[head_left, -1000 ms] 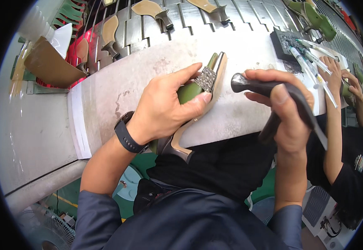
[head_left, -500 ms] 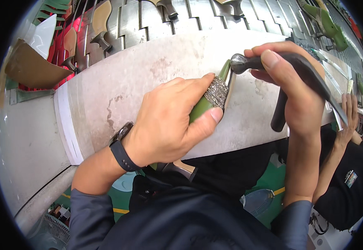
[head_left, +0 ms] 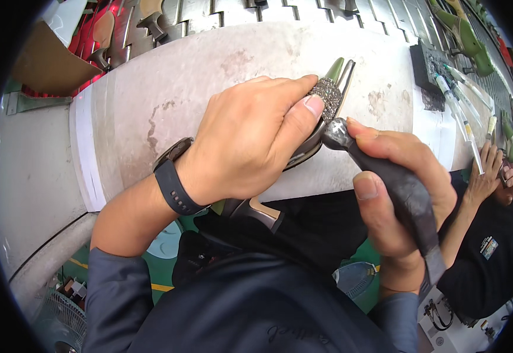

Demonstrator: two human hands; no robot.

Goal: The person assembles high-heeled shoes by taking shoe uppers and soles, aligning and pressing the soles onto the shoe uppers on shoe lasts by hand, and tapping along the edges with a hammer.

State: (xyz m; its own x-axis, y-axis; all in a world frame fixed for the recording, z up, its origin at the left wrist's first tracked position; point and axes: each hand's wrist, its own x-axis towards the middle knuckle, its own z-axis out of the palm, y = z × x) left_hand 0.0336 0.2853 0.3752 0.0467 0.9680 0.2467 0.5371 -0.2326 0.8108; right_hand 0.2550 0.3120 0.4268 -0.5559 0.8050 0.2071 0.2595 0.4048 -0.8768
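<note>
My left hand [head_left: 256, 132] is closed around a shoe on a green last [head_left: 336, 69]. A glittery strap [head_left: 326, 97] wraps the last, under my thumb and forefinger. The toe points away from me, and the sole's edge faces right; the heel end appears below my wrist, over my lap. My right hand [head_left: 406, 176] grips a dark cobbler's hammer [head_left: 395, 176] around its head. Its rounded face is at the sole's edge just below the strap; whether it touches I cannot tell. The curved peen points down toward my forearm, and the handle is hidden.
Under the shoe lies a stained pale work surface [head_left: 209, 65]. Beyond it runs a metal slatted conveyor [head_left: 280, 15] with shoe parts. Syringe-like tubes [head_left: 456, 97] and a black block [head_left: 424, 65] are at right. A co-worker's hand [head_left: 485, 173] is near them. Brown board [head_left: 50, 65] stands far left.
The hammer has come down and toward me, from near the toe to below the strap. My left hand and the shoe have shifted slightly up and right, with the sole's edge turned more into view.
</note>
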